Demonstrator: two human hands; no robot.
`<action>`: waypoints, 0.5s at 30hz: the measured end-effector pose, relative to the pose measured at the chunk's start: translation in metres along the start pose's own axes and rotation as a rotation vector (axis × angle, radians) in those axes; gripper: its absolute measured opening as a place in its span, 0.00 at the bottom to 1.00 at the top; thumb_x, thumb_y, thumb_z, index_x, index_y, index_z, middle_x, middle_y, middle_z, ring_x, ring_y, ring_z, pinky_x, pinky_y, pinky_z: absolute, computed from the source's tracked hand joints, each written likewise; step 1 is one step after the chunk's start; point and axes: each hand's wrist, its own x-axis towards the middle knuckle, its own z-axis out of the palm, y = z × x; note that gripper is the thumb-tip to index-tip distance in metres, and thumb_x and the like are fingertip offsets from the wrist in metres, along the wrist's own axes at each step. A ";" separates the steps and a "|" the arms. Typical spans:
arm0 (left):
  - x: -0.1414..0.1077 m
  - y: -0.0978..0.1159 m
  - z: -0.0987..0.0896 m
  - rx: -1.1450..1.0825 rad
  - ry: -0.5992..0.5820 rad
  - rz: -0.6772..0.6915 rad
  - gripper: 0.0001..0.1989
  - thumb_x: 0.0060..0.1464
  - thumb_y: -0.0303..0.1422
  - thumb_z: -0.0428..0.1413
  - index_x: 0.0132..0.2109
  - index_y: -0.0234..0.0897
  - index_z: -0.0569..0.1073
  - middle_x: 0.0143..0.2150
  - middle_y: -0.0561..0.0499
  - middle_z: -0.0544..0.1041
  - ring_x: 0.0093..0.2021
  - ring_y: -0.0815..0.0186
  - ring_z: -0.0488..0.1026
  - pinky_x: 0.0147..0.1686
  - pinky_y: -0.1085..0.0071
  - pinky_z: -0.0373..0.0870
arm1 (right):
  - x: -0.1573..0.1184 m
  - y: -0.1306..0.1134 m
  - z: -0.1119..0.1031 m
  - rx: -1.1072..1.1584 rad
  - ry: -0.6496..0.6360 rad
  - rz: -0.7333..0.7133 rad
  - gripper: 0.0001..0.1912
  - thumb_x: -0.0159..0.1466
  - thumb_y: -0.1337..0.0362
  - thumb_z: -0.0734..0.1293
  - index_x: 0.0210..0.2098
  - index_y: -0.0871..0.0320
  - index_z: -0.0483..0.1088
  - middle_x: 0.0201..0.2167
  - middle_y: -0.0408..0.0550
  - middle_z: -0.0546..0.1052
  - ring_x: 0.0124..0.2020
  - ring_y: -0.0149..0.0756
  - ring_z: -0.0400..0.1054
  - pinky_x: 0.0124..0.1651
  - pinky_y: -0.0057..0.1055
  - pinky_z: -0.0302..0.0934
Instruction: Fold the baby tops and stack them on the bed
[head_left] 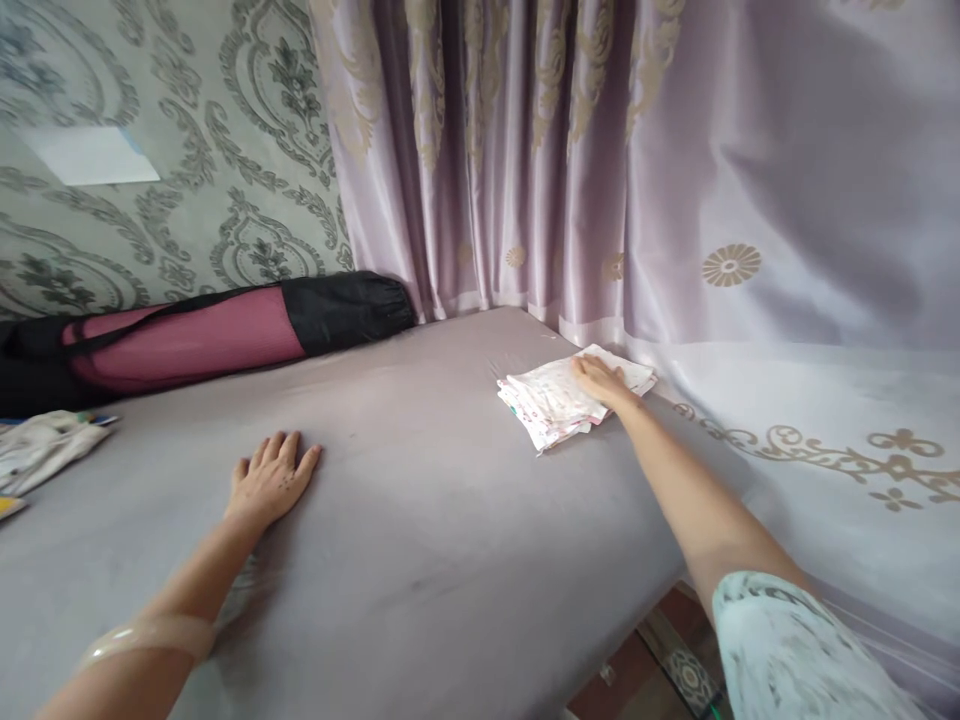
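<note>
My left hand point(274, 478) lies flat on the grey bed sheet point(420, 500), fingers stretched out, with nothing under it but the sheet. A pale bangle point(154, 637) circles that forearm. Over at the right, near the curtain, my right hand point(602, 382) rests with its palm on top of a folded stack of white printed cloth point(551, 392). Its fingers reach across the cloth, partly hidden by the back of the hand. Several layers show at the stack's near edge, with small pink and green marks.
A pink and black roll bag point(195, 338) lies along the patterned wall. Crumpled light cloth point(45, 450) sits at the left edge beside a yellow item point(10, 506). A lilac curtain point(517, 180) hangs behind and at right. Below the bed's edge, tiled floor point(637, 670) shows.
</note>
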 end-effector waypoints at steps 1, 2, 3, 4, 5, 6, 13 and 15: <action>0.001 -0.001 0.002 0.004 0.010 -0.004 0.37 0.59 0.50 0.29 0.66 0.33 0.57 0.70 0.41 0.55 0.71 0.51 0.48 0.65 0.49 0.46 | 0.002 0.005 -0.001 -0.010 0.049 0.042 0.34 0.69 0.53 0.40 0.65 0.56 0.61 0.68 0.57 0.57 0.69 0.53 0.45 0.66 0.60 0.38; 0.002 -0.002 0.004 0.005 0.022 -0.004 0.36 0.59 0.50 0.30 0.66 0.36 0.57 0.70 0.42 0.56 0.71 0.52 0.48 0.65 0.50 0.47 | 0.004 0.011 -0.003 -0.030 0.090 0.096 0.35 0.69 0.54 0.40 0.66 0.61 0.59 0.67 0.62 0.58 0.70 0.54 0.43 0.65 0.61 0.37; 0.003 -0.002 0.005 -0.001 0.033 0.000 0.35 0.59 0.51 0.30 0.65 0.39 0.57 0.70 0.44 0.57 0.71 0.53 0.49 0.65 0.50 0.47 | 0.005 0.017 -0.004 -0.053 0.112 0.154 0.36 0.68 0.54 0.40 0.66 0.65 0.58 0.66 0.68 0.58 0.69 0.56 0.43 0.65 0.60 0.37; 0.004 -0.003 0.006 -0.014 0.045 0.006 0.34 0.59 0.52 0.30 0.65 0.42 0.58 0.70 0.45 0.57 0.70 0.53 0.49 0.65 0.50 0.48 | 0.007 0.022 -0.006 -0.084 0.099 0.226 0.37 0.68 0.55 0.41 0.65 0.68 0.59 0.65 0.70 0.60 0.69 0.57 0.46 0.64 0.58 0.40; 0.004 -0.002 0.006 -0.033 0.052 0.010 0.33 0.59 0.53 0.31 0.64 0.44 0.58 0.69 0.46 0.58 0.70 0.52 0.49 0.64 0.49 0.48 | 0.009 0.026 -0.007 -0.100 0.074 0.260 0.37 0.67 0.55 0.42 0.64 0.69 0.62 0.62 0.73 0.62 0.67 0.58 0.51 0.63 0.56 0.43; 0.004 -0.001 0.006 -0.056 0.056 0.015 0.33 0.59 0.54 0.32 0.64 0.45 0.59 0.69 0.46 0.59 0.70 0.51 0.49 0.64 0.48 0.49 | 0.010 0.028 -0.008 -0.110 0.052 0.271 0.36 0.66 0.55 0.44 0.62 0.70 0.64 0.61 0.75 0.65 0.64 0.59 0.55 0.63 0.55 0.44; -0.006 0.014 -0.010 -0.122 0.074 0.036 0.31 0.65 0.46 0.34 0.64 0.30 0.61 0.68 0.34 0.58 0.69 0.49 0.51 0.64 0.47 0.47 | 0.035 0.010 0.019 -0.073 0.133 -0.111 0.40 0.64 0.46 0.41 0.62 0.54 0.66 0.66 0.67 0.58 0.67 0.55 0.50 0.59 0.61 0.43; -0.005 0.012 -0.010 -0.111 0.059 0.003 0.31 0.65 0.47 0.37 0.65 0.30 0.59 0.69 0.36 0.57 0.70 0.51 0.50 0.65 0.49 0.47 | 0.044 0.002 0.038 -0.010 0.174 -0.292 0.41 0.64 0.42 0.44 0.57 0.60 0.72 0.63 0.72 0.63 0.64 0.57 0.56 0.57 0.61 0.46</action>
